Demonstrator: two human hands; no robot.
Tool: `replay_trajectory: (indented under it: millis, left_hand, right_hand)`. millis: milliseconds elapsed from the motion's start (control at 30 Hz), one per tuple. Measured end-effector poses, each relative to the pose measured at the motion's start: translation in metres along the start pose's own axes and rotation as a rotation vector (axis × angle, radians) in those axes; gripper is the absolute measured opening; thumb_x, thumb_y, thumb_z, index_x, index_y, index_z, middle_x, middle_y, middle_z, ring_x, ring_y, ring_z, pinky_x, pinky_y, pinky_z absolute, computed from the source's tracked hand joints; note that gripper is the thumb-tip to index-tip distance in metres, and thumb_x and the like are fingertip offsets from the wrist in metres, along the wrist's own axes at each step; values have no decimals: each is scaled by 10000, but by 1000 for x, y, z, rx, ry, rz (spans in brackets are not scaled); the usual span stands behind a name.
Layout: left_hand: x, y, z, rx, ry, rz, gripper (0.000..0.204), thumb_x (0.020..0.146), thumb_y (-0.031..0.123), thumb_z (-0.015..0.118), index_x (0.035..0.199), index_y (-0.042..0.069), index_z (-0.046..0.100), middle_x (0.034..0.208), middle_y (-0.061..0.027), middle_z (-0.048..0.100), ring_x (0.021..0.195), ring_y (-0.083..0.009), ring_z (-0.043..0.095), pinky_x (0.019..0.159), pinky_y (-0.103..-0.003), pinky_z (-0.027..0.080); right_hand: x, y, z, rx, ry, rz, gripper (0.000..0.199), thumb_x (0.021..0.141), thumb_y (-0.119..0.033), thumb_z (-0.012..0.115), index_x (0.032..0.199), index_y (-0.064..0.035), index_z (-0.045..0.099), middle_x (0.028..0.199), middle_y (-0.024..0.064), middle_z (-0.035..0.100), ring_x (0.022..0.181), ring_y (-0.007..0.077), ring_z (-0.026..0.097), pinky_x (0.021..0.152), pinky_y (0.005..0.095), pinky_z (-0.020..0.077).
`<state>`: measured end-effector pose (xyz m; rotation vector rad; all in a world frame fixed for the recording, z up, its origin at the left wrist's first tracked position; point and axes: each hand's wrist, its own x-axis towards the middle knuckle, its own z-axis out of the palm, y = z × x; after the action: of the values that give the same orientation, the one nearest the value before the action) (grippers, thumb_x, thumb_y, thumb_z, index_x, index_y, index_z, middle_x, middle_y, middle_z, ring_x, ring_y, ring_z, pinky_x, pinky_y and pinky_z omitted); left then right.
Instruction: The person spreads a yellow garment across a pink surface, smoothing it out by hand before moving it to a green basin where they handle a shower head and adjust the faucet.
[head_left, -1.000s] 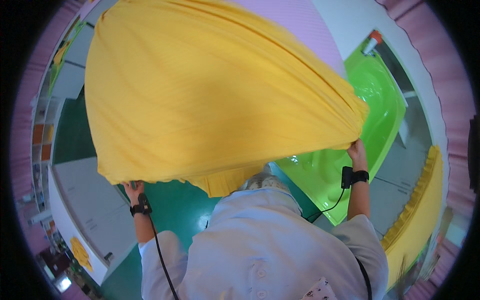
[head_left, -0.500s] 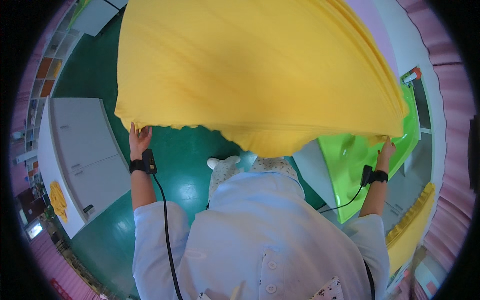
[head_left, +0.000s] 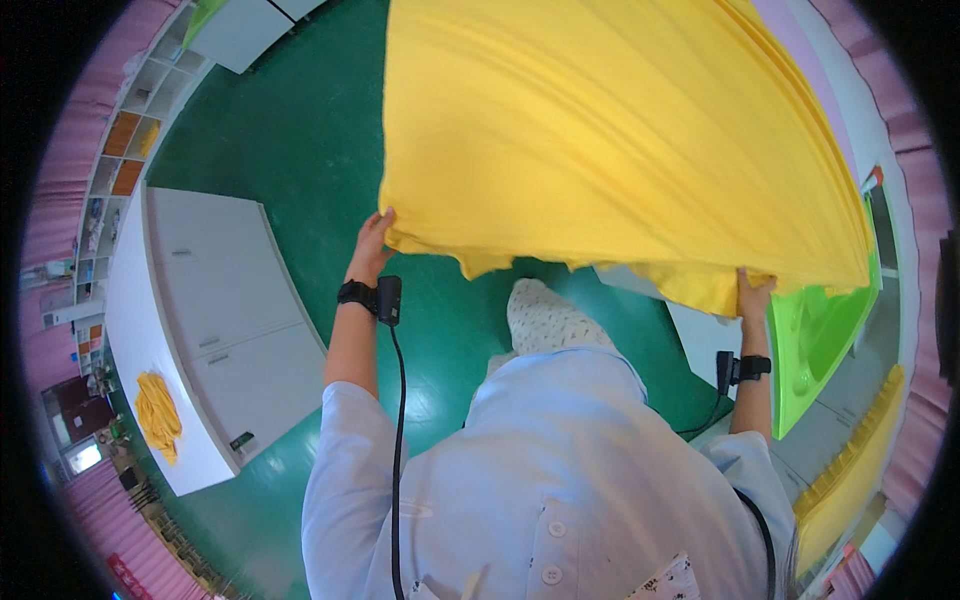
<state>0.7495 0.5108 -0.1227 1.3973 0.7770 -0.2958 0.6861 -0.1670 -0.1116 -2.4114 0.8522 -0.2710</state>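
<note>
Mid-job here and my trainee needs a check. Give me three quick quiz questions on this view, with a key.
1. What do the left hand and the right hand both hold by its near edge?
2. True or false: the green basin is on the person's right.
3. What lies on top of the white cabinet at the person's left? A) a red cup; B) a bunched yellow cloth; C) a pair of shoes.

Key: 1. The large yellow cloth. 2. True. 3. B.
</note>
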Motion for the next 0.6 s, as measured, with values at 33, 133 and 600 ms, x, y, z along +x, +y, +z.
replay_trajectory:
  millis: [33,133,600]
  left_hand:
    - [15,9,0,-4,-20,10,670,797,460,588,1291,78,345,1265,-93,409,1172,-253,355,930,-509,263]
    - [30,25,-26,10,-358,-16,635,858,528,435,1322,107,331,1328,-57,382,1227,-227,309,993,-526,191]
    - [65,8,-33,-100,-969,-415,704,748,238,700,1320,132,305,1317,-17,382,1174,-212,413,953,-422,366]
  right_hand:
    - [14,27,-7,-14,42,2,930,741,-394,666,1354,8,93,1274,262,367,1174,340,392,960,385,339]
    - [9,7,0,-131,-16,186,883,740,-348,673,1321,73,160,1227,303,412,1142,388,420,942,390,361]
    - [-177,-187,92,-348,400,-251,409,727,-63,612,1093,-48,431,1134,165,425,1043,310,417,846,419,344]
